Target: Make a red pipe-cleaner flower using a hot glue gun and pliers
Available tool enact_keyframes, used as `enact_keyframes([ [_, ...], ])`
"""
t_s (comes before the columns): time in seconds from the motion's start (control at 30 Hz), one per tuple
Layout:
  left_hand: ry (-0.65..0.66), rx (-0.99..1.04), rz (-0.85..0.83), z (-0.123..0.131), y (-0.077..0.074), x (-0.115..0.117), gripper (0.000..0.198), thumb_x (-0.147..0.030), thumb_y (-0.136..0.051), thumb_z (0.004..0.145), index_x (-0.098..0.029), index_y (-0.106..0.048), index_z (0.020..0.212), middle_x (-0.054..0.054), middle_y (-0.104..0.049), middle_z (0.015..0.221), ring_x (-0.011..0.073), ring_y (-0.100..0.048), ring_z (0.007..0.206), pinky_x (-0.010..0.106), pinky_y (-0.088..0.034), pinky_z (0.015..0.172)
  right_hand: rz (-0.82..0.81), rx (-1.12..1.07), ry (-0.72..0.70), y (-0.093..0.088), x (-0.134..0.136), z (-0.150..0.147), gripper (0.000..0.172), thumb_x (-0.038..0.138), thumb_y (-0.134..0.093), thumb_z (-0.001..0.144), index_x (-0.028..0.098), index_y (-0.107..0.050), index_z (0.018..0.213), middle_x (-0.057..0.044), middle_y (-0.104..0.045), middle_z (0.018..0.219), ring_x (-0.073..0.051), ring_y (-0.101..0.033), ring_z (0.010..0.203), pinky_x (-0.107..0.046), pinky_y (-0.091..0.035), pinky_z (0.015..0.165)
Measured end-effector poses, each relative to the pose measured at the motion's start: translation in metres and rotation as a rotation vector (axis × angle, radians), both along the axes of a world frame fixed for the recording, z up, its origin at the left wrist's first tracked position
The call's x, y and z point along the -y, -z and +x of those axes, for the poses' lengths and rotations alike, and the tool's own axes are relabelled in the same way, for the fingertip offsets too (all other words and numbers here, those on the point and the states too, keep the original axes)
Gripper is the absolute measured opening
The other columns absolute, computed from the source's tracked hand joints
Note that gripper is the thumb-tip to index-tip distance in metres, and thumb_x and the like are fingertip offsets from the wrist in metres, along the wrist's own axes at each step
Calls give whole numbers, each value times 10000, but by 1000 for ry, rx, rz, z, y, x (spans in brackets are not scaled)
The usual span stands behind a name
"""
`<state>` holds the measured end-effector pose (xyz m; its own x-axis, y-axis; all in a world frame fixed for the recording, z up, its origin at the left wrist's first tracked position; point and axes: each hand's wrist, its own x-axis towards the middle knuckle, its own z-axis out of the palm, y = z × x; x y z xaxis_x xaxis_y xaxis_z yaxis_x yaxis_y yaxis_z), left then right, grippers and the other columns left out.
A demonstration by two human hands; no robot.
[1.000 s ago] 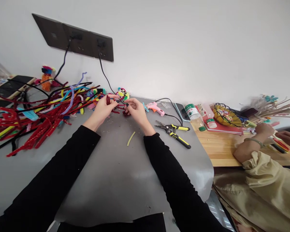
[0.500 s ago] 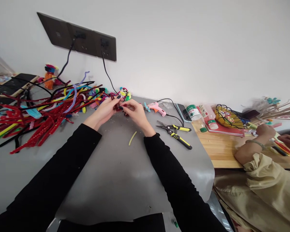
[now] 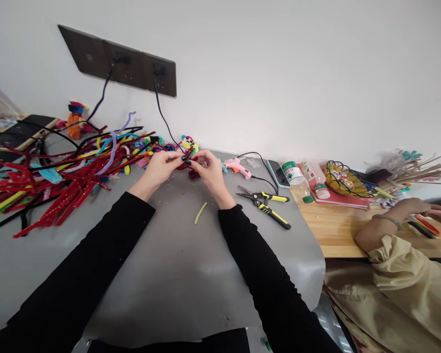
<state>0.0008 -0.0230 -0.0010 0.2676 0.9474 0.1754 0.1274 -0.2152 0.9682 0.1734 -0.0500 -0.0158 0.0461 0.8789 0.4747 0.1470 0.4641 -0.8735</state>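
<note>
Between my fingertips is a dark red fuzzy pipe-cleaner piece (image 3: 194, 173), partly hidden by the fingers. My left hand (image 3: 159, 171) pinches it from the left. My right hand (image 3: 209, 172) grips it from the right, and the two thumbs meet over it. A short yellow-green pipe cleaner (image 3: 200, 213) lies on the grey table cover (image 3: 176, 264) below the hands. Just behind the hands stands a small colourful pipe-cleaner figure (image 3: 187, 142). A pink glue gun (image 3: 238, 167) rests right of my right hand, with yellow-and-black pliers (image 3: 266, 205) nearer to me.
A large heap of pipe cleaners (image 3: 77, 179), many red, spreads on the left. A phone (image 3: 278, 172), plastic bottles (image 3: 294, 175) and a yellow wire basket (image 3: 341, 179) stand to the right. A co-worker's arm (image 3: 382, 225) rests on the wooden table (image 3: 334, 228). Cords hang from the wall sockets (image 3: 123, 61).
My hands have closed together around the red piece, my right hand turning so its thumb meets the left one. The co-worker's hands have shifted. The view has tilted slightly.
</note>
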Motion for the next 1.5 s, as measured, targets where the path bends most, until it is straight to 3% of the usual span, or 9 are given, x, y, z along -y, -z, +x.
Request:
enact_keyframes([
  [0.2,101,-40,59,2,-9,6,427,-585,-770,721,-160,-755,739,36,-658,692,142,-482,597,266,-361,573,44,35,113,-9,7,2,185,376,-769,843,223,-664,837,-61,-565,1111,-198,-577,1113,-278,-562,787],
  [0.4,132,-85,80,3,-10,7,492,-611,-680,812,-189,-585,577,18,-520,589,153,-434,574,274,-305,544,-17,14,81,-13,7,3,125,291,-751,841,221,-651,870,-21,-646,977,-159,-613,947,-271,-545,846],
  [0.53,142,-26,41,4,-13,8,427,-579,-715,801,-193,-651,630,12,-520,581,159,-452,572,273,-372,550,-26,6,112,-11,4,6,175,349,-736,842,208,-647,897,-25,-683,961,-153,-636,906,-265,-540,840],
  [0.6,152,-8,20,3,-14,8,337,-530,-750,788,-194,-742,760,24,-598,630,169,-498,590,279,-430,578,-16,-3,128,-10,3,7,192,360,-732,836,206,-648,914,-35,-694,980,-154,-640,903,-260,-540,813],
  [0.73,163,51,-5,4,-12,8,410,-407,-838,712,-205,-795,1065,84,-780,990,232,-673,816,322,-547,760,-32,-115,107,-6,0,11,281,364,-755,804,204,-647,1009,-28,-700,951,-142,-636,824,-267,-548,780],
  [0.87,105,40,72,5,-8,9,350,-368,-788,756,-175,-820,1046,117,-796,1094,262,-714,941,353,-560,873,-128,-173,48,-2,-2,11,341,463,-761,802,204,-645,991,-9,-690,845,-135,-634,710,-272,-547,688],
  [1.03,3,-52,204,4,-7,10,294,-307,-692,808,-199,-850,1031,72,-808,899,204,-664,714,301,-532,712,-116,-224,5,-4,-2,10,328,431,-808,755,199,-684,951,-11,-727,841,-134,-664,714,-269,-586,710],
  [1.2,-86,-69,221,1,-8,11,368,-329,-647,834,-203,-835,1124,28,-725,678,134,-437,505,239,-349,484,-99,-169,13,-7,0,10,317,405,-822,757,201,-739,986,-60,-779,1052,-163,-721,902,-300,-619,865],
  [1.5,-26,-73,370,1,-13,11,307,-363,-588,888,-237,-838,1015,29,-580,812,171,-489,682,262,-413,620,-158,-235,-53,-4,-2,11,315,404,-799,756,189,-753,982,-64,-797,1054,-155,-743,830,-318,-638,852],
])
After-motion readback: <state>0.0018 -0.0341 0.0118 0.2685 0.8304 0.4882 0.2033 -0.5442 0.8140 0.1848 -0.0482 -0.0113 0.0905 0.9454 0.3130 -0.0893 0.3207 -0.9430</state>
